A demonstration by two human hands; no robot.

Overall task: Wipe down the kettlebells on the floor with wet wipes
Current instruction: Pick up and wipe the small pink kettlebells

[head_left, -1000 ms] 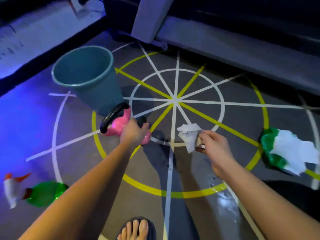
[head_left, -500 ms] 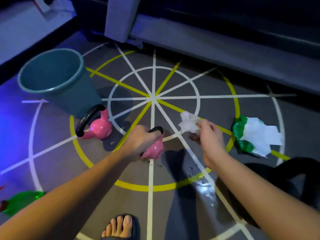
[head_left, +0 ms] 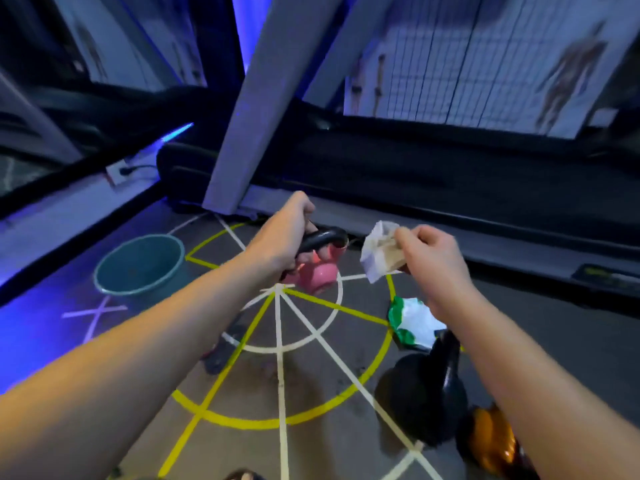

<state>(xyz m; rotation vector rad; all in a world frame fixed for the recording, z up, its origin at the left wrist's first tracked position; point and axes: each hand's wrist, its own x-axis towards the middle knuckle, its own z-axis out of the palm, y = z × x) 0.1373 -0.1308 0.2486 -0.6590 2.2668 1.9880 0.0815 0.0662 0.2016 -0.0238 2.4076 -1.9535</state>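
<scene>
Currently, left hand (head_left: 287, 237): curling round the black handle (head_left: 323, 237), holding the pink kettlebell (head_left: 320, 277) up mid-frame, exposing its body.
Right hand (head_left: 429, 258): pinching the crumpled wet wipe (head_left: 375, 252) just beside it, readying to wipe.

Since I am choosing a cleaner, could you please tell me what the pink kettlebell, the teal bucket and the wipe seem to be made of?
Pink kettlebell: glossy pink coat, probably vinyl over metal, given its bright sheen; the handle looks smooth black. Teal bucket: likely moulded plastic, matte and even-coloured. Wipe: thin white nonwoven or paper, crumpled into soft folds.
</scene>
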